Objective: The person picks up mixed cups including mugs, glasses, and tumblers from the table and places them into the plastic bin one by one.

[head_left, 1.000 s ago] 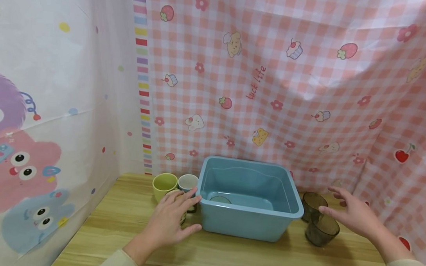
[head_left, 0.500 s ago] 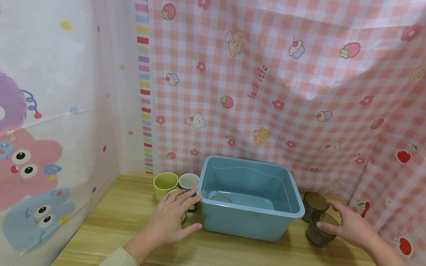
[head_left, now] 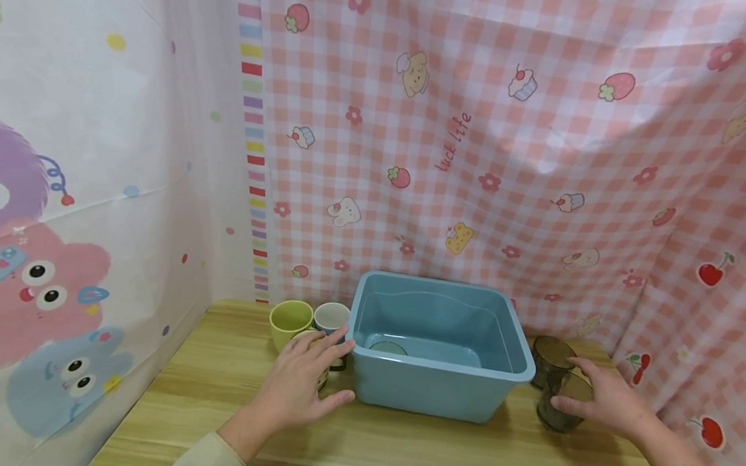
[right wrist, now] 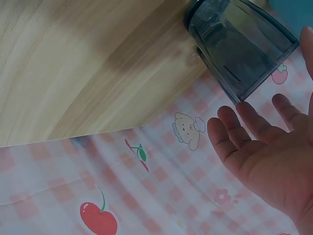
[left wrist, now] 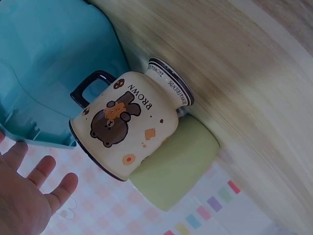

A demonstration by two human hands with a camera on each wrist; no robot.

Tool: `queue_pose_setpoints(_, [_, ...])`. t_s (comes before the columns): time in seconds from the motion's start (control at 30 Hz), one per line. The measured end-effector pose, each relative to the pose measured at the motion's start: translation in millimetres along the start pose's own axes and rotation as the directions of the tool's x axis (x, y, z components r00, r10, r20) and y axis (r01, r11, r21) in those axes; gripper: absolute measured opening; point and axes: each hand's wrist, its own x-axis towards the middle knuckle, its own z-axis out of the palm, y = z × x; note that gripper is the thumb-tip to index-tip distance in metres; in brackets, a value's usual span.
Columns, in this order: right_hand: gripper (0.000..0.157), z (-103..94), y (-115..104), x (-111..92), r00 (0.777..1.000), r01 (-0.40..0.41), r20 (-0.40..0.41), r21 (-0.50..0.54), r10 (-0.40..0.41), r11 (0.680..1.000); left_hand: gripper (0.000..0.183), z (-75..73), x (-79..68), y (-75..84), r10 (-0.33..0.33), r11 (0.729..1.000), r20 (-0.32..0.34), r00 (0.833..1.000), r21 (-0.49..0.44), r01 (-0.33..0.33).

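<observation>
A blue plastic tub (head_left: 429,389) stands mid-table. My left hand (head_left: 296,381) hovers with spread fingers by its left rim, over a cream mug with a brown bear (left wrist: 122,117). That mug's dark handle points toward the tub, and my hand hides most of it in the head view. Behind it are a yellow-green cup (head_left: 291,319) and a white-and-blue cup (head_left: 332,317). To the tub's right, my right hand (head_left: 614,402) reaches around a smoky brown glass (head_left: 554,411), its fingers loosely extended; whether they touch it I cannot tell. A second smoky glass (head_left: 550,356) stands just behind.
A round see-through object (head_left: 389,348) shows on the tub's floor at the left. The wooden table (head_left: 402,450) meets a pink checked cloth (head_left: 438,139) at the back and right. A white patterned cloth (head_left: 122,183) hangs at the left.
My right hand has come down and to the left, lowering over the front smoky glass. My left hand stays in place. The view has shifted slightly.
</observation>
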Motion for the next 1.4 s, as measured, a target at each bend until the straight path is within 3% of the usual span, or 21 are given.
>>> queue_pose_setpoints(0.43, [0.103,2.9,-5,3,0.998,-0.039,0.048,-0.009,0.040,0.999,0.079,0.7,-0.2,-0.6,-0.004,1.000,0.005,1.000,-0.004,0.004])
queue_pose_setpoints(1.07, [0.102,3.5,-7,4,0.999,-0.037,0.037,-0.008,0.038,0.999,0.079,-1.1,0.1,0.9,-0.015,1.000,0.027,1.000,0.002,0.015])
queue_pose_setpoints(1.4, [0.104,-7.1,-10,1,0.998,-0.049,0.048,0.055,0.046,0.997,0.079,-1.0,0.2,1.3,-0.020,1.000,0.025,0.999,-0.012,0.020])
